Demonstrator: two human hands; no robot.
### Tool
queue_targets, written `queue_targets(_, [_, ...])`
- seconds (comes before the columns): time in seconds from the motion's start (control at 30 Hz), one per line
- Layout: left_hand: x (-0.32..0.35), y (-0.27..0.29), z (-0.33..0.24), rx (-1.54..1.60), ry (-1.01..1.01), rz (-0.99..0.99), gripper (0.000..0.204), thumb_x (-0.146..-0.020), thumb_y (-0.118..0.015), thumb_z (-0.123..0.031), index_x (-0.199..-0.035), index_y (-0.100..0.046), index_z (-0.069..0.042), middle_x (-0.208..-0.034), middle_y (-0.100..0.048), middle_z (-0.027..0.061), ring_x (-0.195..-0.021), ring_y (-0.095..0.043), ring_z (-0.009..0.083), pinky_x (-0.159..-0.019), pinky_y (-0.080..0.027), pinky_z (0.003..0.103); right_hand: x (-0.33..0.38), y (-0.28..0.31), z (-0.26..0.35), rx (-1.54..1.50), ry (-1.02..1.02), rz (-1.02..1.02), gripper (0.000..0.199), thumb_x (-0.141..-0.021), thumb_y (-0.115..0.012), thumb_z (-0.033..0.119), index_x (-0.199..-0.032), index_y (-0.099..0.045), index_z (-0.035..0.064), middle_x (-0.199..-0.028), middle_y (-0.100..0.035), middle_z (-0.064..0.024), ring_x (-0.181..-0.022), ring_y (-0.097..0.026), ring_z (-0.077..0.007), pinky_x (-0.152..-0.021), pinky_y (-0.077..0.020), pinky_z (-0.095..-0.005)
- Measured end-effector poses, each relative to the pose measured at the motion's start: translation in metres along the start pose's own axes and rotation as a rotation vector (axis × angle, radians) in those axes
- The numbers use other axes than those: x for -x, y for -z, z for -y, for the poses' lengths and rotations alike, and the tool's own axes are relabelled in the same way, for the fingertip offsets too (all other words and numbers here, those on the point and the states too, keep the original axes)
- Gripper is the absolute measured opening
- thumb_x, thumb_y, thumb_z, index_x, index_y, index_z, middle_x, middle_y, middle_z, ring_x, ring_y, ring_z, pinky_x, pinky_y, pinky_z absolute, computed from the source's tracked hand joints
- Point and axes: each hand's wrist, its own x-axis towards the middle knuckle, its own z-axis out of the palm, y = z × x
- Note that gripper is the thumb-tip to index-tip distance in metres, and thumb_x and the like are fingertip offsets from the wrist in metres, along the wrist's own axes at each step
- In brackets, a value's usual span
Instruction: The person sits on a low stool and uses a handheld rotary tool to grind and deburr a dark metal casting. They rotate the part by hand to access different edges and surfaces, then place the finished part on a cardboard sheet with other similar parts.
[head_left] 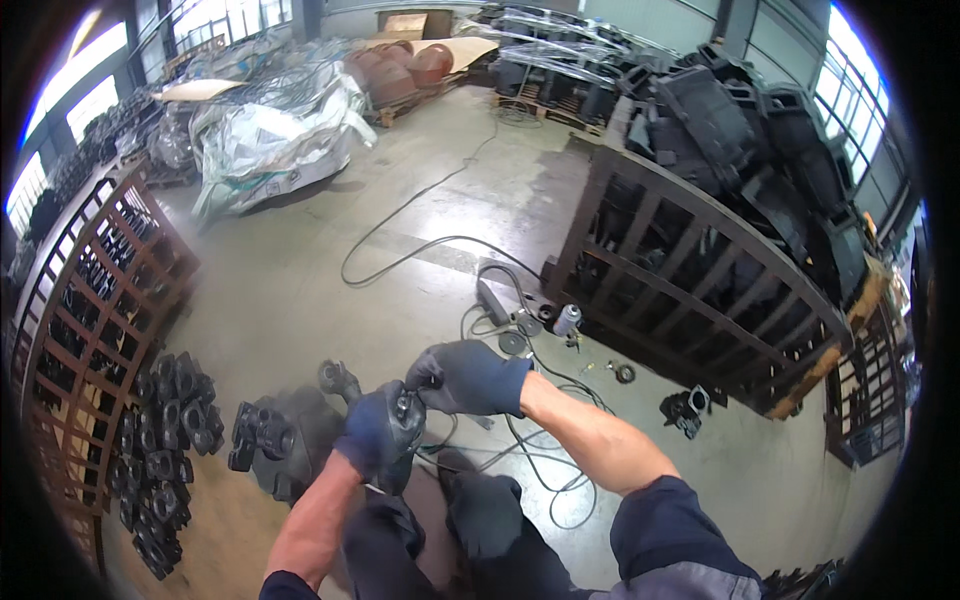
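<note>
Holding a dark metal part [404, 404] low in front of me, between my knees, and most of it is buried in my left hand [382, 432]. That gloved hand is curled round it, fingers closed in, only a bright bit of metal peeping out on top, probably turned up so I can see and reach it. In comes my right hand [470, 376] from the other side, glove bent down, fingertips bunched right against the left; whether they pinch something small, I can't tell. Left steadying, right doing the fine work, that's how I read the grip.

Just beside my left hand, a black casting [262, 436] sits on a dark rounded support [305, 425], another casting [338, 380] by its far edge, both within easy reach. Farther left, more black castings [170, 425] stand packed in rows on a brown board [235, 520], likely lined up to keep them together and off the floor.

Ahead, there's a grey power tool [492, 302] on the floor, a round disc [513, 343] and a spray can [567, 320] near it, handy but outside my knees. Cable [552, 462] loops loosely there, and a slatted metal crate [690, 262] holds heaped black housings [712, 115].
</note>
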Motion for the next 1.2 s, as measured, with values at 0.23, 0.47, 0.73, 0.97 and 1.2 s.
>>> queue_targets(0.23, [0.055,0.026,-0.09,0.086,0.038,-0.055,0.024,-0.084,-0.066,-0.022,-0.1,-0.065,-0.003,-0.088,-0.069,0.0206,-0.085,-0.068,0.0404,-0.076,-0.053,0.045,0.063,0.036,0.09,0.136,0.064,-0.018,0.022,-0.083,-0.071,0.018,-0.103,-0.075,0.0097,-0.096,-0.072,-0.0131,-0.086,-0.071,-0.0305,-0.079,-0.0561,-0.0379])
queue_targets(0.47, [0.086,0.038,-0.139,0.064,-0.051,-0.12,0.028,-0.082,-0.068,-0.021,-0.102,-0.067,-0.002,-0.084,-0.07,0.0213,-0.082,-0.069,0.0401,-0.074,-0.054,0.044,0.102,0.056,0.149,0.207,0.158,-0.081,0.018,-0.078,-0.071,0.019,-0.094,-0.074,0.0091,-0.091,-0.07,-0.0151,-0.088,-0.069,-0.0341,-0.077,-0.0547,-0.0418])
queue_targets(0.73, [0.103,0.042,-0.154,-0.005,-0.136,-0.191,0.027,-0.08,-0.071,-0.024,-0.098,-0.068,-0.003,-0.083,-0.07,0.0214,-0.081,-0.069,0.0411,-0.072,-0.054,0.044,0.118,0.063,0.178,0.335,0.132,0.015,0.02,-0.078,-0.073,0.018,-0.097,-0.075,0.0109,-0.092,-0.071,-0.0131,-0.086,-0.069,-0.0314,-0.077,-0.0548,-0.0391])
queue_targets(0.97, [0.109,0.039,-0.161,-0.037,-0.145,-0.178,0.016,-0.078,-0.07,-0.017,-0.086,-0.069,-0.003,-0.077,-0.068,0.0221,-0.073,-0.068,0.0399,-0.063,-0.051,0.044,0.124,0.071,0.193,0.372,0.084,0.126,0.023,-0.077,-0.072,0.016,-0.1,-0.076,0.0115,-0.094,-0.073,-0.0131,-0.087,-0.07,-0.0299,-0.078,-0.0553,-0.0372])
queue_targets(1.2, [0.112,0.039,-0.167,-0.06,-0.137,-0.187,0.02,-0.078,-0.071,-0.021,-0.085,-0.07,-0.002,-0.077,-0.067,0.0235,-0.072,-0.068,0.0402,-0.062,-0.051,0.045,0.128,0.071,0.198,0.371,0.126,0.083,0.022,-0.075,-0.071,0.019,-0.096,-0.076,0.0115,-0.091,-0.073,-0.0148,-0.086,-0.07,-0.0337,-0.078,-0.0545,-0.0406])
